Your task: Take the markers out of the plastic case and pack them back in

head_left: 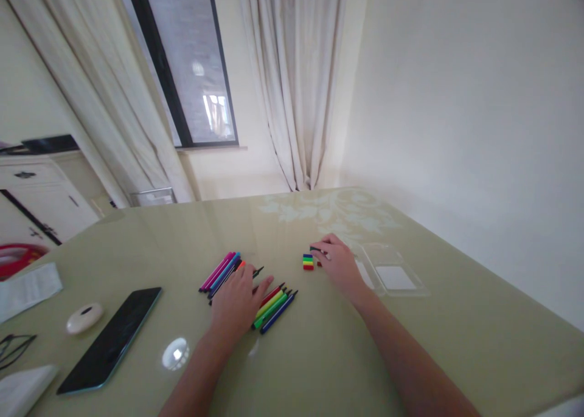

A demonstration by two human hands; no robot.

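Note:
My left hand [237, 301] rests over the felt-tip markers, its thumb apart from the fingers. Pink, purple and blue markers [219, 272] lie on its far left side. Beside the thumb are red, yellow, green and dark blue markers [279, 312], with uncapped tips. A black marker tip [258, 272] pokes out past the fingers, its barrel partly hidden. My right hand [335, 259] pinches a small dark piece [314, 248] that looks like a marker cap. Just left of it sits a short row of blue, green, yellow and red caps [308, 262]; a red piece [319, 264] shows under the fingers.
An open clear plastic case [401, 278] lies right of my right hand. On the left are a black phone [112, 338], a pale oval case [84, 318], a cloth [30, 289] and a round shiny object [176, 353]. A wall [479, 131] borders the table's right side.

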